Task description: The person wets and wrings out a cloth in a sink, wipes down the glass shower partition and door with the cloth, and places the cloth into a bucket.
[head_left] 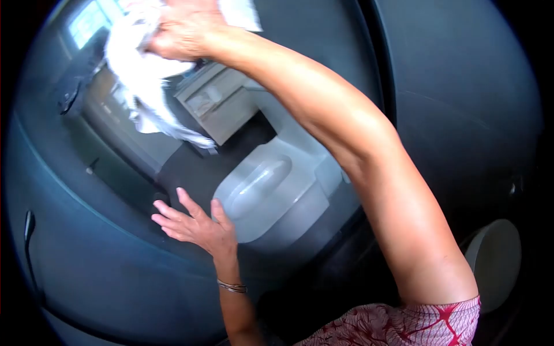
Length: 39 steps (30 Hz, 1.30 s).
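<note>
My right hand [187,32] is raised at the top of the view, its fingers closed around a white cloth [135,75]. The cloth hangs down from it in loose folds, blurred by motion. Lower down, my left hand [199,228] has its fingers spread and holds nothing; I cannot tell whether it touches a surface. Thin bracelets [232,285] circle that wrist. Just right of the left hand appears a pale toilet [277,202], looking hazy, perhaps through glass or in a mirror.
A light drawer unit [222,106] stands behind the toilet. Dark wall panels [461,115] fill the right side. A pale rounded object [496,265] is at lower right. A dark handle-like bar [30,242] is at far left, and a bright window [86,26] at upper left.
</note>
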Each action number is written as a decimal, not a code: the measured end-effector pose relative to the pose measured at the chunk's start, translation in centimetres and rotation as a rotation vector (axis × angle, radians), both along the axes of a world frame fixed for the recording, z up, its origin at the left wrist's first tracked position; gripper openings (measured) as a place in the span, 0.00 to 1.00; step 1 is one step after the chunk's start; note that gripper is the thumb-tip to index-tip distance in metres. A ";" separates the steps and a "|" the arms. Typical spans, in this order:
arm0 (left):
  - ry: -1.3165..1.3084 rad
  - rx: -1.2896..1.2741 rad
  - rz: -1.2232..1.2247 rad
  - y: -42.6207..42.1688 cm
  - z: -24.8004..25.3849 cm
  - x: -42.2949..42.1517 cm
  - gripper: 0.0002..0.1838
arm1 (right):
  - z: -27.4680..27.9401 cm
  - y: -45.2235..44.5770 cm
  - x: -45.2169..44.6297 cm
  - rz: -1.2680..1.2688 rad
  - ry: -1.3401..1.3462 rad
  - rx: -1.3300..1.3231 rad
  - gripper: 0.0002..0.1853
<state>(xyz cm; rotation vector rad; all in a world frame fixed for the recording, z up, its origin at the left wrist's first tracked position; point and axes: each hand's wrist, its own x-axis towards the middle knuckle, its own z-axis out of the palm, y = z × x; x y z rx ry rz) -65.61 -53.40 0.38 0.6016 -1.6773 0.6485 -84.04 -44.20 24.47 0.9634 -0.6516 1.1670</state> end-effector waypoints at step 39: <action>0.033 -0.139 0.139 -0.6 0.0 -0.9 0.38 | 12.2 -6.4 -1.7 -0.291 -0.084 0.220 0.22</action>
